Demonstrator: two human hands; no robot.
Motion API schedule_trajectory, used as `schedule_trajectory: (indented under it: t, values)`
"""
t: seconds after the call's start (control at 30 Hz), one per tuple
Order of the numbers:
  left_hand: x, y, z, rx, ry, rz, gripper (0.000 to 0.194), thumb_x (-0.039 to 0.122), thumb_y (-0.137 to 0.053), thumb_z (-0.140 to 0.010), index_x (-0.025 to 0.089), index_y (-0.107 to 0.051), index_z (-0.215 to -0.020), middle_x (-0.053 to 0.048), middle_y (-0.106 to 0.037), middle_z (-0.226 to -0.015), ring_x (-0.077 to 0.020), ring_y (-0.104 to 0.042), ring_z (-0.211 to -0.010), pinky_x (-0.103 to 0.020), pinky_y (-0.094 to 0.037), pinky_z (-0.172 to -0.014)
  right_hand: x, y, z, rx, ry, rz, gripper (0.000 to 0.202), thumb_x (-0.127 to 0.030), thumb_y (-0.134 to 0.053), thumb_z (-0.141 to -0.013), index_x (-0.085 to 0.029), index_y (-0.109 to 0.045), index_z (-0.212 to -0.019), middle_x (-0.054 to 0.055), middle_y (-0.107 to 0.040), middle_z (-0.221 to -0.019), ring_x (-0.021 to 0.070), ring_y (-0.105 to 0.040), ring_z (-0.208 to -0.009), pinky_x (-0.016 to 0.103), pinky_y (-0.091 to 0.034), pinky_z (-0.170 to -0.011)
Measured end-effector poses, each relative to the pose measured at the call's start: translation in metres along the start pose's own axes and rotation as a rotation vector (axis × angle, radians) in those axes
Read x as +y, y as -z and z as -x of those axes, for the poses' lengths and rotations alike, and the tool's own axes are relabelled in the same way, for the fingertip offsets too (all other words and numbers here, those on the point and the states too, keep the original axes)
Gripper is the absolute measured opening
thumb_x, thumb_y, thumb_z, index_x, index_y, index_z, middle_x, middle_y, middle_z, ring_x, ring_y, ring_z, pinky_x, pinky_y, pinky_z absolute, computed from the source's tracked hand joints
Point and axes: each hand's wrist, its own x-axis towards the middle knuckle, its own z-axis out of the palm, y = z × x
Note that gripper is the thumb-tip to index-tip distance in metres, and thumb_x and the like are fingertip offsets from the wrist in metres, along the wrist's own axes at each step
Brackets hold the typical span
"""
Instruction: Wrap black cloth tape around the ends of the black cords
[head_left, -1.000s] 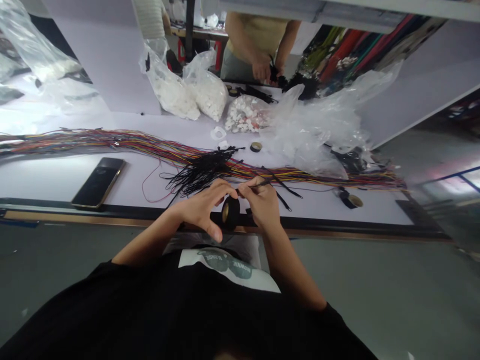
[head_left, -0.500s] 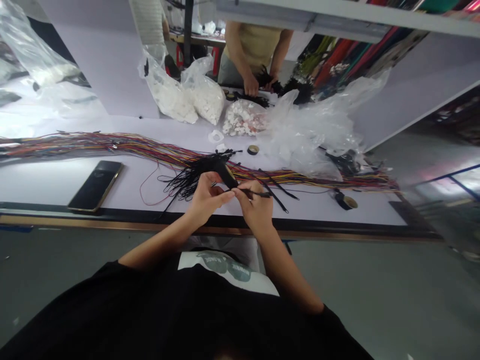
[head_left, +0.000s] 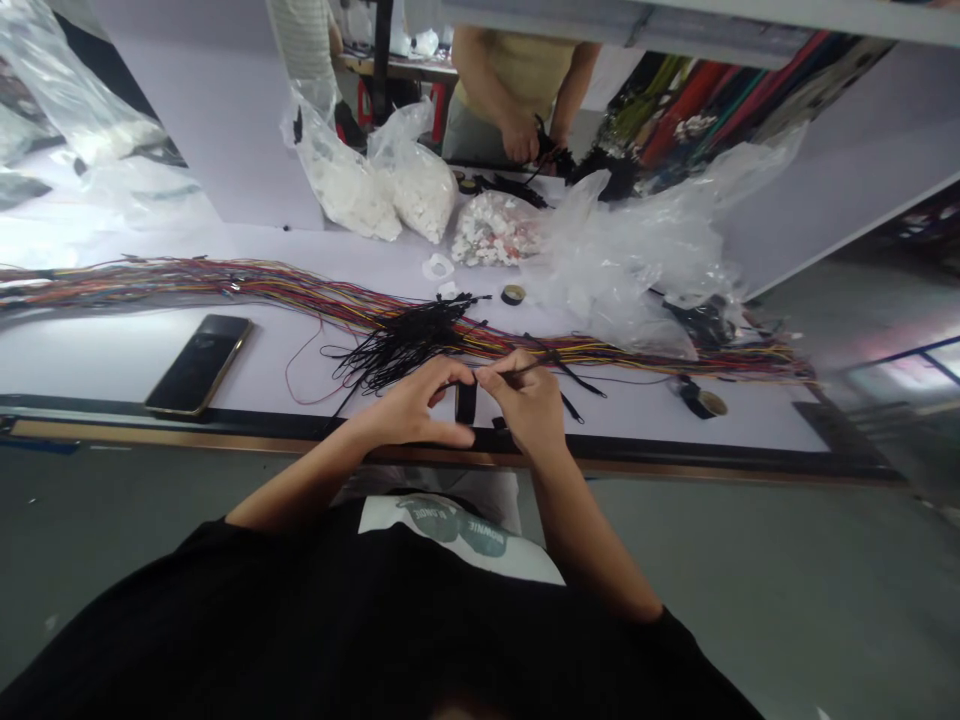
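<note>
I record first the white flat-topped table (head_left: 630, 405), edged in black, beneath and beyond both hands. On the near side of the hands is a black cloth shirt (head_left: 300, 620); on its pale chest print (head_left: 465, 540) I read "BLONDIE" and a second word ending "OWNIE", its start unclear. Just beyond the fingertips runs a long bundle of red, yellow and dark wires (head_left: 300, 288). Past that, ahead of the right hand, lies a crumpled clear plastic bag (head_left: 622, 255).

The left hand (head_left: 416, 405) is curved, thumb apart from the fingers, with a round black tape roll (head_left: 466, 403) between them; whether it grips the roll I cannot tell. The right hand (head_left: 529, 405) is narrowed to a pinch on a thin black cord (head_left: 549, 358), its fingertips meeting the left index finger above the roll.

Left of the left hand rests a black rectangular smartphone (head_left: 199, 365) with a gold edge; a faint mark on it is too small to make out. Just beyond that hand, a loose bunch of black looped cords (head_left: 409, 340) lies on the wires. Beyond the fingertips sits a smaller-looking black tape ring (head_left: 513, 294).
</note>
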Motion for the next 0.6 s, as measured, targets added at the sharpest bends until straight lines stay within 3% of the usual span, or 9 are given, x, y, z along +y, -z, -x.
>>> schedule_trajectory:
  t: [0.07,0.13,0.2,0.3,0.37,0.47,0.53,0.6]
  values:
    - [-0.004,-0.008,-0.005,0.234,0.038,-0.043,0.015,0.027,-0.063,-0.073,0.019,-0.054,-0.080,0.001,-0.055,-0.076,-0.0098,-0.049,-0.066,-0.021,-0.040,-0.060,-0.002,-0.001,0.003,-0.009,0.031,0.007,0.020,-0.032,-0.065,-0.069,-0.021,-0.052,-0.060,-0.006,-0.051,-0.053,0.0098,-0.048,-0.052,0.024,-0.039,-0.053]
    - [-0.006,-0.017,-0.009,0.370,0.037,-0.054,0.006,0.019,-0.056,-0.076,0.018,-0.054,-0.070,0.003,-0.054,-0.067,-0.0090,-0.050,-0.064,-0.021,-0.040,-0.061,0.000,-0.004,0.005,-0.076,0.019,-0.062,0.017,-0.035,-0.061,-0.073,-0.021,-0.053,-0.068,-0.006,-0.051,-0.054,0.0100,-0.048,-0.049,0.024,-0.040,-0.051]
    - [-0.006,-0.024,-0.011,0.402,0.019,-0.022,0.010,0.017,-0.056,-0.074,0.018,-0.055,-0.065,0.003,-0.055,-0.063,-0.0087,-0.051,-0.062,-0.022,-0.040,-0.060,0.003,-0.007,0.005,-0.118,0.029,-0.081,0.015,-0.036,-0.059,-0.076,-0.022,-0.055,-0.074,-0.005,-0.053,-0.057,0.0112,-0.051,-0.052,0.025,-0.042,-0.052]
    - [-0.006,-0.028,-0.011,0.426,0.049,0.189,0.010,0.023,-0.063,-0.071,0.018,-0.054,-0.070,0.004,-0.055,-0.065,-0.0069,-0.050,-0.057,-0.021,-0.040,-0.055,0.006,-0.007,0.005,0.003,0.141,0.062,0.013,-0.032,-0.061,-0.075,-0.022,-0.056,-0.070,-0.002,-0.059,-0.065,0.0141,-0.057,-0.065,0.029,-0.046,-0.064]
    - [-0.007,-0.026,-0.013,0.425,0.121,0.415,0.029,0.032,-0.071,-0.064,0.018,-0.051,-0.080,0.004,-0.055,-0.069,-0.0049,-0.047,-0.050,-0.019,-0.037,-0.047,0.005,-0.006,0.006,0.073,0.211,0.133,0.013,-0.029,-0.060,-0.076,-0.023,-0.056,-0.066,-0.001,-0.062,-0.069,0.0154,-0.058,-0.071,0.031,-0.046,-0.069]
    - [-0.012,-0.022,-0.017,0.237,0.274,0.668,0.044,0.052,-0.069,-0.062,0.018,-0.048,-0.080,0.005,-0.050,-0.060,-0.0049,-0.043,-0.042,-0.018,-0.030,-0.039,0.003,-0.005,0.009,0.039,0.237,0.105,0.014,-0.029,-0.060,-0.075,-0.023,-0.056,-0.063,0.000,-0.066,-0.073,0.0159,-0.060,-0.073,0.031,-0.047,-0.070]
    - [-0.015,-0.019,-0.018,0.128,0.326,0.694,0.045,0.060,-0.062,-0.066,0.018,-0.048,-0.074,0.004,-0.046,-0.054,-0.0067,-0.043,-0.042,-0.020,-0.029,-0.038,0.004,-0.007,0.010,0.013,0.167,0.044,0.014,-0.032,-0.062,-0.074,-0.023,-0.057,-0.064,0.000,-0.067,-0.071,0.0160,-0.061,-0.070,0.031,-0.048,-0.068]
    - [-0.016,-0.015,-0.014,0.145,0.297,0.625,0.046,0.062,-0.062,-0.065,0.018,-0.050,-0.073,0.002,-0.047,-0.057,-0.0088,-0.046,-0.047,-0.023,-0.034,-0.042,0.007,-0.008,0.008,0.019,0.027,-0.078,0.018,-0.036,-0.064,-0.072,-0.021,-0.055,-0.065,-0.001,-0.065,-0.062,0.0152,-0.061,-0.061,0.030,-0.048,-0.062]
